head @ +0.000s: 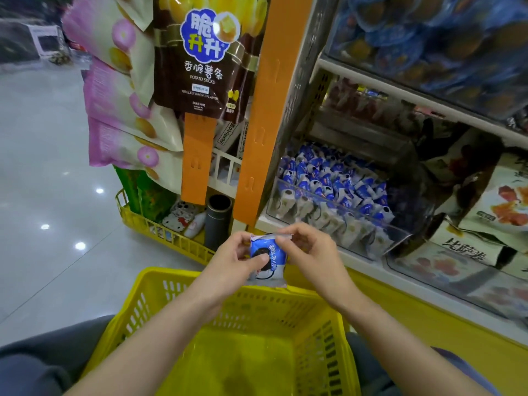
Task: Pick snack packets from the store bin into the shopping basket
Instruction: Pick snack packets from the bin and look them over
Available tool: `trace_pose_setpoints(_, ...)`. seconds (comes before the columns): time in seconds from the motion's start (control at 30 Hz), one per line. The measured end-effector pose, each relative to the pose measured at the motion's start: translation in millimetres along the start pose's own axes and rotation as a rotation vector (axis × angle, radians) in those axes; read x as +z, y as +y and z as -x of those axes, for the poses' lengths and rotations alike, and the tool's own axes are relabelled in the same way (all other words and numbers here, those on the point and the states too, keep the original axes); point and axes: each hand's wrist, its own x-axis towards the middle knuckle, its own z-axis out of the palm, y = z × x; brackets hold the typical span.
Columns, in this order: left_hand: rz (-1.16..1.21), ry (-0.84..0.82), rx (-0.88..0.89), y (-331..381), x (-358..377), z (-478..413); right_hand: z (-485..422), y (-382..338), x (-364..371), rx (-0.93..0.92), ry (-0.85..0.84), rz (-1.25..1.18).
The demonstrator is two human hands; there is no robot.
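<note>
One blue-and-white snack packet [267,260] is pinched between the left hand [233,260] and right hand [310,252], just above the far rim of the yellow basket [320,332]. The basket looks empty; the clear bin [380,232] remains full, so picking has barely begun.

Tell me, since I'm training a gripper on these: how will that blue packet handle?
Probably light: the blue packet hangs from fingers alone. Likely floppy and crinkly, as its top edge bends. The glossy film may be slippery.
</note>
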Motion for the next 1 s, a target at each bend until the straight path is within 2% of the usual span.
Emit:
trace_pose_setpoints(0.07,-0.044,-0.022,0.028,-3,0,3,2,4,-1,0.119,-0.032,-0.223)
trace_pose_setpoints(0.1,-0.061,-0.029,0.045,-4,0,4,3,6,-1,0.153,-0.053,-0.248)
trace_pose_setpoints(0.23,-0.066,0.025,0.064,-13,6,6,7,17,4,0.17,-0.085,-0.099)
trace_pose_setpoints(0.47,-0.074,0.125,0.031,-23,5,4,18,16,5,-0.121,-0.11,0.332)
trace_pose_setpoints(0.7,-0.25,0.122,0.07,-25,4,1,26,14,-1,-0.21,-0.148,0.412)
trace_pose_setpoints(0.83,-0.166,0.08,0.044,-23,9,3,29,14,-6,-0.321,-0.123,0.484)
trace_pose_setpoints(0.9,-0.093,0.047,0.007,-21,10,4,30,16,-7,-0.252,-0.089,0.412)
trace_pose_setpoints(1.0,-0.059,-0.026,-0.086,-23,8,6,25,18,-8,-0.013,0.043,0.114)
